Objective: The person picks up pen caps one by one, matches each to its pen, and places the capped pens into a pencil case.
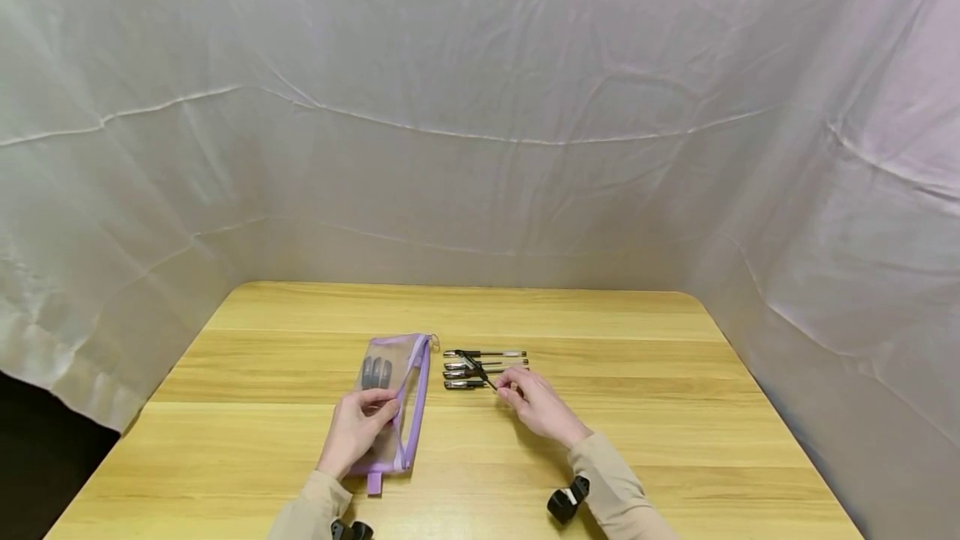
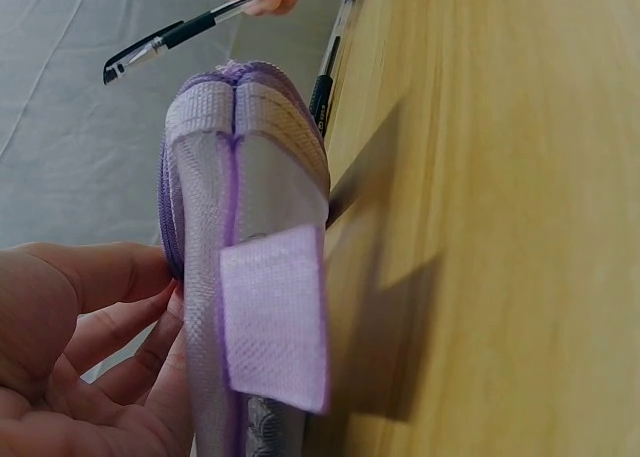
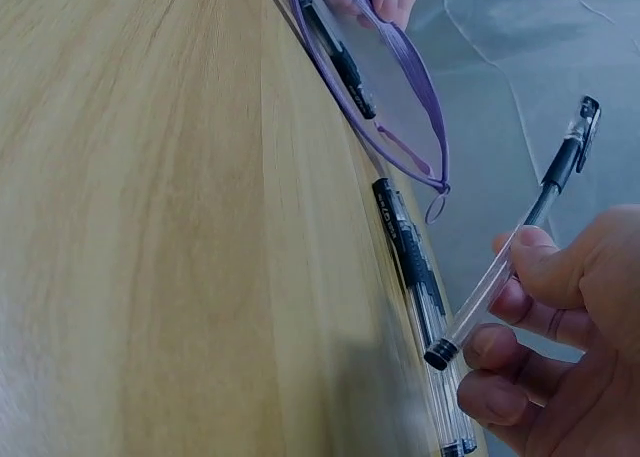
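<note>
A mesh zip pouch [image 1: 422,407] with purple trim lies on the table at centre left, its zipped mouth parted toward the right. My left hand [image 1: 358,423] pinches the upper edge of that mouth and lifts it. Through the mesh, dark-capped pens [image 1: 377,372] show inside. With thumb and fingers my right hand [image 1: 542,408] holds a clear-barrelled gel pen [image 3: 497,272] with a black cap, raised and tilted above the table, cap toward the pouch. Below it several similar pens [image 1: 459,385] lie side by side, caps to the left. The left wrist view shows the pouch's end and purple tab [image 2: 275,317].
The wooden table [image 1: 600,315] has rounded far corners. A grey-white curtain [image 1: 480,190] hangs behind it and along both sides. Small black wrist cameras [image 1: 567,500] sit on the forearms. A ring [image 1: 434,342] hangs at the pouch's far corner.
</note>
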`<state>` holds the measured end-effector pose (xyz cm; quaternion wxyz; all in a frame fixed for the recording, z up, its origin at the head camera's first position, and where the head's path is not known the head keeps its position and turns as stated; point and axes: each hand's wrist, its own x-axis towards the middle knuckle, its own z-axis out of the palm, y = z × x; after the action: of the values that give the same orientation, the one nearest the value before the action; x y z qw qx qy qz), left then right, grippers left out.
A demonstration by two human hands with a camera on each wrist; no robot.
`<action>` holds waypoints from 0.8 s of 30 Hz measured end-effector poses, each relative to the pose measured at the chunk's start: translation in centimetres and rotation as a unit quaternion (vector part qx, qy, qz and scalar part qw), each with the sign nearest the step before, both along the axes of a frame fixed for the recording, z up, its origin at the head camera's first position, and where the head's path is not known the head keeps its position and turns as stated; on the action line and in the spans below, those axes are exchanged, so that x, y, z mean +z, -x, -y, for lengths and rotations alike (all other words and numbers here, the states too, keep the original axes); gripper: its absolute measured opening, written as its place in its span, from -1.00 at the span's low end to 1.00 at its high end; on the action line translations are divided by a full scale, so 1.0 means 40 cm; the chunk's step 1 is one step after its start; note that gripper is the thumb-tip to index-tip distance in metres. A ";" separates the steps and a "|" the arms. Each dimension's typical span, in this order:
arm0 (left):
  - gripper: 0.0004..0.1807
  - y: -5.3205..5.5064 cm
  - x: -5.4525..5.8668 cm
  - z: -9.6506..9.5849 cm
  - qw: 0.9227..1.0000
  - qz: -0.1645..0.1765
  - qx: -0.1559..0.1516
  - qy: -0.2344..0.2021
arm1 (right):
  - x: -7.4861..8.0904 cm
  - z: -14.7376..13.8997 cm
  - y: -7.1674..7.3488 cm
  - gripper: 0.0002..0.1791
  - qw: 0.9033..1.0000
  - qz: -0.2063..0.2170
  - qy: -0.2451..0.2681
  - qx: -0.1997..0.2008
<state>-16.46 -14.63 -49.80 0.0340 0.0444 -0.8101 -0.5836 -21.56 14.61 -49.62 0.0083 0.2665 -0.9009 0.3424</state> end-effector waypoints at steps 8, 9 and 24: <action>-0.77 -0.002 0.001 0.001 1.000 -0.002 0.000 0.004 | -0.003 0.004 -0.001 -0.88 0.998 0.053 0.039 0.025; -0.77 -0.002 0.001 0.001 1.000 -0.001 -0.001 0.004 | -0.004 0.004 -0.001 -0.89 0.997 0.058 0.043 0.028; -0.77 -0.001 0.000 0.002 1.000 -0.002 0.000 0.005 | -0.012 0.022 -0.001 -0.59 0.943 0.234 0.232 0.033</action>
<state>-16.40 -14.70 -49.78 0.0356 0.0428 -0.8132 -0.5793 -21.53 13.72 -50.12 -0.1528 0.1989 -0.7636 0.5950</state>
